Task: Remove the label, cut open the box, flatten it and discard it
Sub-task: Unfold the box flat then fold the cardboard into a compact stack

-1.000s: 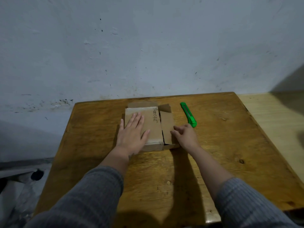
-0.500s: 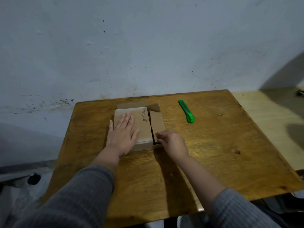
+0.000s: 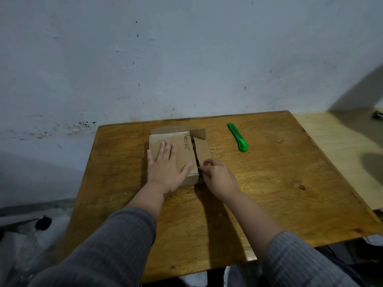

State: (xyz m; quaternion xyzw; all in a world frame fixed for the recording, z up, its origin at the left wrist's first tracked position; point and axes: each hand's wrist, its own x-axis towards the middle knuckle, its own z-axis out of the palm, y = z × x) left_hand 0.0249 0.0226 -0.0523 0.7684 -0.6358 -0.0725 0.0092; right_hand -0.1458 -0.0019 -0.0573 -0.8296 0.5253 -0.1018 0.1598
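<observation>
In the head view, your left hand (image 3: 165, 168) lies flat, fingers spread, on the cardboard box (image 3: 186, 150) at the frame's middle. Your right hand (image 3: 219, 177) pinches its side flap (image 3: 203, 151). The green cutter (image 3: 238, 137) lies apart, upper right.

We read one handwritten word, "Mansyur", in dark pen on the top panel of the cardboard box (image 3: 187, 160), running along its right edge; nothing else is legible

Small object (image 3: 377, 114) at right edge: cut off, unidentifiable.
</observation>
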